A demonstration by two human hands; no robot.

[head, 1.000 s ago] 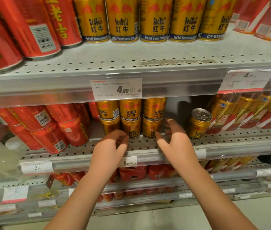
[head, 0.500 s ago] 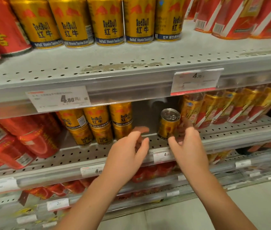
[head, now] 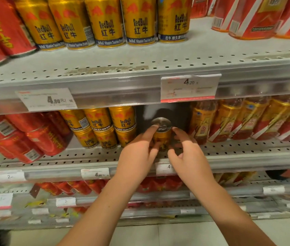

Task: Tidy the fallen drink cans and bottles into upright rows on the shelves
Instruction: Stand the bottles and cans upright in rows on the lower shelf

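A single gold Red Bull can with a silver top stands upright on the middle shelf, in the gap between a gold stack and the bottles. My left hand holds its left side, with one finger up at the rim. My right hand curls round its right side, the thumb low by the base. Left of the gap, gold Red Bull cans stand stacked two high. Further left, red cans lie tilted in a heap.
Yellow-and-red labelled bottles lean in a row right of the gap. The upper shelf carries a row of gold cans, flanked by red cans and red cartons. Price tags hang on the shelf rails. Lower shelves hold more red drinks.
Both hands have moved right from the stacked gold cans and closed round the single can. The view has shifted right and moved closer.
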